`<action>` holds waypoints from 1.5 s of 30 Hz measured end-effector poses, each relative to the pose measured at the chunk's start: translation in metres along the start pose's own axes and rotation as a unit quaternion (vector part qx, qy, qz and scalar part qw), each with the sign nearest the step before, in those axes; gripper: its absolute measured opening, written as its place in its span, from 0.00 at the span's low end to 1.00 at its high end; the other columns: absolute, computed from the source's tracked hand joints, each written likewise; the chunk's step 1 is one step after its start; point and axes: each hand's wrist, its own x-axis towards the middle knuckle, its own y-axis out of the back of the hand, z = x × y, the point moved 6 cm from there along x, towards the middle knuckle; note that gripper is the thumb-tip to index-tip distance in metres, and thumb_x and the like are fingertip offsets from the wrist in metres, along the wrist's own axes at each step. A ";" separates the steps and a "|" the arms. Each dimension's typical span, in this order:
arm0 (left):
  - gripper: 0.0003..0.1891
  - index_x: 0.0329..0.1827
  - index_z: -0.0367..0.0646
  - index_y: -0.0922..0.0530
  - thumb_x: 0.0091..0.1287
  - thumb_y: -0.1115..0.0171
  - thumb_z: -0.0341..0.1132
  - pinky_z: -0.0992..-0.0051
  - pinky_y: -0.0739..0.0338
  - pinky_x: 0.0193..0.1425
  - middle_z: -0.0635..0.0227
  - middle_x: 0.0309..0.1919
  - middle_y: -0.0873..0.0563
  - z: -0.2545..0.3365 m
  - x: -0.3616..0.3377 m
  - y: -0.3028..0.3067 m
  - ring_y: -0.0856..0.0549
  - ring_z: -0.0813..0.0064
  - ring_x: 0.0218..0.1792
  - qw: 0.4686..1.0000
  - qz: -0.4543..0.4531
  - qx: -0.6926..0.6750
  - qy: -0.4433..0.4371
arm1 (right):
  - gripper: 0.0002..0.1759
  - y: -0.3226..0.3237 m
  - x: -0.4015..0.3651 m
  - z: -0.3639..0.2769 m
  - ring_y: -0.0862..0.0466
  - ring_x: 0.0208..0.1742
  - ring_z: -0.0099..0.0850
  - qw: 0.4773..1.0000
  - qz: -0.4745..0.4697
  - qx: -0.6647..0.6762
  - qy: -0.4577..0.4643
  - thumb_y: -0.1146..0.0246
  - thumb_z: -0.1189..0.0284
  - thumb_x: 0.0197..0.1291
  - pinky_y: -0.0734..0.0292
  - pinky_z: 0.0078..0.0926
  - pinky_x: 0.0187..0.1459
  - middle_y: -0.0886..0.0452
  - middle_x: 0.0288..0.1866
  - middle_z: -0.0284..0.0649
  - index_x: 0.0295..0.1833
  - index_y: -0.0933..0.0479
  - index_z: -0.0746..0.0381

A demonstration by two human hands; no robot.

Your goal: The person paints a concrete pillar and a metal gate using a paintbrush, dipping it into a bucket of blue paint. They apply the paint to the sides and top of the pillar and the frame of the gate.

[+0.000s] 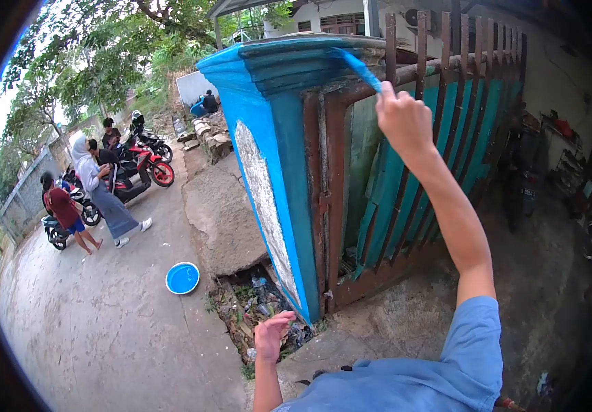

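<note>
High at the right of centre, my right hand [404, 118] is closed round the handle of a paintbrush [359, 69]. The brush's blue tip touches the ridged top of the gate pillar [286, 144], at the edge between bright blue and darker, unpainted-looking ledges. The pillar's front has a rough grey-white panel edged in blue. Low in the view, my left hand [273, 335] is raised near the pillar's foot, fingers apart, holding nothing. A round basin [183, 278] with blue paint stands on the concrete, left of the pillar.
A rusty brown gate [330, 206] with green panels adjoins the pillar. Beneath my left hand is a broken ditch [258, 302] with litter. Several people stand by parked motorbikes [131, 180] at the left; another person [209, 101] sits farther back.
</note>
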 end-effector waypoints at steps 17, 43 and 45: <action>0.33 0.43 0.33 0.17 0.71 0.57 0.59 0.63 0.30 0.58 0.48 0.53 0.18 0.003 -0.009 0.004 0.20 0.55 0.56 0.999 0.033 -0.019 -0.011 | 0.17 0.054 0.009 -0.074 0.17 0.23 0.31 0.976 0.070 -0.052 0.198 0.40 0.76 0.53 0.22 0.21 0.20 0.21 0.23 0.42 0.48 0.22 0.72; 0.37 0.44 0.39 0.16 0.73 0.67 0.61 0.65 0.30 0.55 0.50 0.54 0.18 -0.009 -0.002 -0.013 0.20 0.58 0.55 1.000 -0.004 0.012 -0.020 | 0.13 0.026 0.024 0.021 0.15 0.25 0.31 0.965 0.030 -0.201 0.168 0.39 0.76 0.54 0.21 0.21 0.22 0.21 0.23 0.40 0.45 0.23 0.70; 0.37 0.44 0.39 0.16 0.73 0.67 0.61 0.64 0.30 0.57 0.49 0.54 0.18 -0.010 -0.004 -0.011 0.20 0.57 0.55 1.000 -0.002 0.006 -0.028 | 0.12 0.025 0.025 0.011 0.16 0.24 0.30 0.964 0.024 -0.207 0.162 0.39 0.76 0.54 0.21 0.21 0.21 0.21 0.22 0.39 0.43 0.23 0.70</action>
